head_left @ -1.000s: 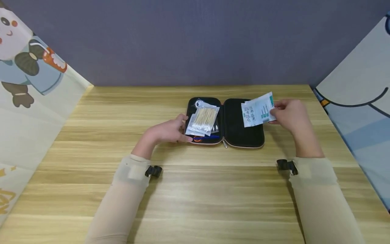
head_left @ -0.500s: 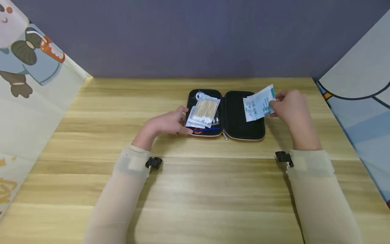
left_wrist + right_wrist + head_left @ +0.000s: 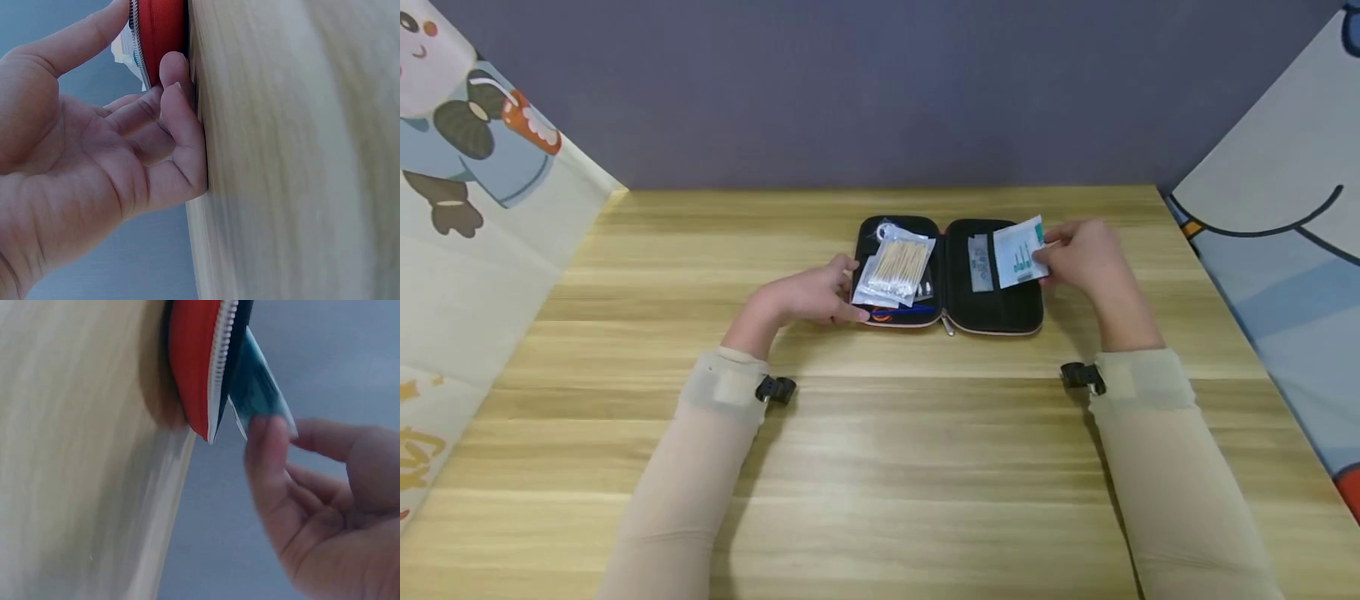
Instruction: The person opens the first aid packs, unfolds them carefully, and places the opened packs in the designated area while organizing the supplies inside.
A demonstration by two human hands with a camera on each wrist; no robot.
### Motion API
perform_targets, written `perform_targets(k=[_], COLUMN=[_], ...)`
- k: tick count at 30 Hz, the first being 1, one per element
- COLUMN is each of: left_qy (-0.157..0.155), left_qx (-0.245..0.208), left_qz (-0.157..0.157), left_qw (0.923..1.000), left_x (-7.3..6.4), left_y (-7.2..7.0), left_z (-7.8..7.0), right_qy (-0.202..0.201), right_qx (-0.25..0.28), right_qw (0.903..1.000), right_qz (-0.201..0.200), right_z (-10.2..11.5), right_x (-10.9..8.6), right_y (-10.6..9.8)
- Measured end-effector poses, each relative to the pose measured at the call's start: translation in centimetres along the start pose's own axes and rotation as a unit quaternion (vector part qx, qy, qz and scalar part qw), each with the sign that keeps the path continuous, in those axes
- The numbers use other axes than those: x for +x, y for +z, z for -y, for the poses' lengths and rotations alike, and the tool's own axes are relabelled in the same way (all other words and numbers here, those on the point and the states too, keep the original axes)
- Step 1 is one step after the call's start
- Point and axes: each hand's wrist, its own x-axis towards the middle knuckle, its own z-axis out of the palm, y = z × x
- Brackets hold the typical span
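Note:
A black-lined zip case (image 3: 1000, 321) lies open on the table, its outer shell red in both wrist views. My left hand (image 3: 812, 296) grips the case's left edge, thumb on the zipped rim and fingers curled against the side. My right hand (image 3: 1078, 254) pinches the right end of a white and green paper packet (image 3: 1018, 250) over the right half. A dark band crosses the packet, and its printed left end (image 3: 980, 263) shows beyond. In the left half lie a bag of cotton swabs (image 3: 901, 268), white packets (image 3: 867, 287) and a blue stick-like item (image 3: 910, 309).
A white roll (image 3: 886, 229) sits at the back of the case's left half, and an orange loop (image 3: 881, 316) near its front. A zip pull (image 3: 947, 325) hangs at the hinge. A dark wall (image 3: 880, 92) stands behind the wooden table (image 3: 910, 467).
My right hand has moved left with the packet, whose left end has passed under the dark band in the case's right half. My left hand keeps its grip on the case.

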Motion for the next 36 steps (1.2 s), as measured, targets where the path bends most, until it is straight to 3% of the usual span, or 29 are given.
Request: perform_targets(k=[4,8,17,21,24,27,30,34,36], left_qy=[-0.004,-0.005,0.007,-0.004,-0.005,-0.001,0.004,0.005,0.002], left_qx=[-0.009,-0.013,-0.01,-0.007,0.003,0.006,0.008,0.014,0.013], left_qz=[0.004,0.002,0.006,0.017,0.021,0.019,0.02,0.023,0.023], left_qw=[0.9999,0.9999,0.9999,0.9998,0.9998,0.9998,0.9998,0.9996,0.9996], left_x=[-0.3,-0.6,-0.2,-0.2,-0.3,-0.3,-0.2,0.0,-0.1], left_y=[0.2,0.1,-0.4,-0.4,-0.5,-0.5,-0.5,-0.4,-0.4], left_z=[0.4,0.8,0.4,0.2,0.2,0.2,0.2,0.0,-0.1], right_qy=[-0.052,-0.092,-0.055,-0.075,-0.141,-0.235,-0.318,-0.377,-0.387], right_qx=[-0.099,-0.142,-0.221,-0.253,-0.272,-0.296,-0.331,-0.369,-0.38], right_qw=[0.9922,0.9816,0.9636,0.9528,0.9407,0.9145,0.8737,0.8298,0.8185], right_qz=[0.054,0.089,0.14,0.151,0.146,0.145,0.161,0.182,0.19], right_z=[0.0,0.2,0.3,2.4,5.6,8.7,10.3,10.9,11.0], right_x=[0.1,0.3,0.5,0.2,-0.2,-0.5,-0.5,-0.5,-0.3], right_y=[0.3,1.0,0.6,0.5,1.2,2.9,5.0,7.2,7.9])
